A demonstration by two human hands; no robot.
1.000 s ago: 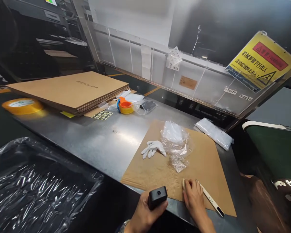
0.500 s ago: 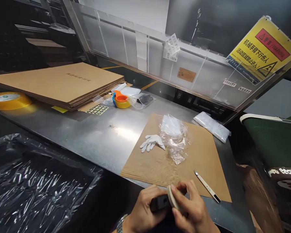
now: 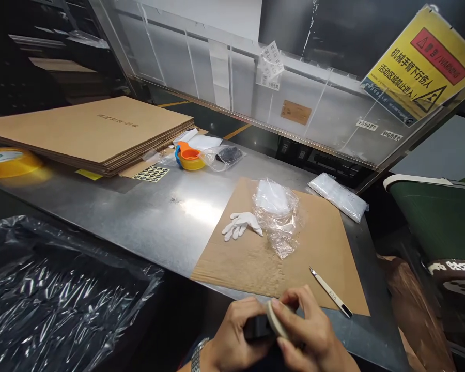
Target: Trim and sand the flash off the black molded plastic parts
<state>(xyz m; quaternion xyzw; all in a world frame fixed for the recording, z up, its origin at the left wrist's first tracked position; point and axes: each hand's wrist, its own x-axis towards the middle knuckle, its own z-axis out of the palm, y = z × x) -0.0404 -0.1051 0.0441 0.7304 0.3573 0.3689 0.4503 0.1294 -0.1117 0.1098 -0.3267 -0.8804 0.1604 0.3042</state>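
At the table's near edge my left hand point(image 3: 238, 333) is closed round a black block-like part point(image 3: 258, 328). Pinched in the fingers of my right hand point(image 3: 308, 328) is a pale round disc point(image 3: 276, 320), pressed against the end of the black part. Beyond my hands lies a brown cardboard sheet point(image 3: 232, 263), which bears a white glove point(image 3: 242, 225), a crumpled clear plastic bag point(image 3: 281, 219) with something white in it, and a pen-like knife point(image 3: 331, 292) marked A26.
Stacked cardboard point(image 3: 96, 129), yellow tape point(image 3: 10, 161), an orange and blue tape dispenser point(image 3: 189, 156) and a round-label sheet point(image 3: 152, 173) lie left. A white plastic packet point(image 3: 339, 196) lies back right. A black plastic-lined container point(image 3: 62, 294) stands front left.
The camera view has shifted slightly. Both hands remain together, with the disc still against the black part.
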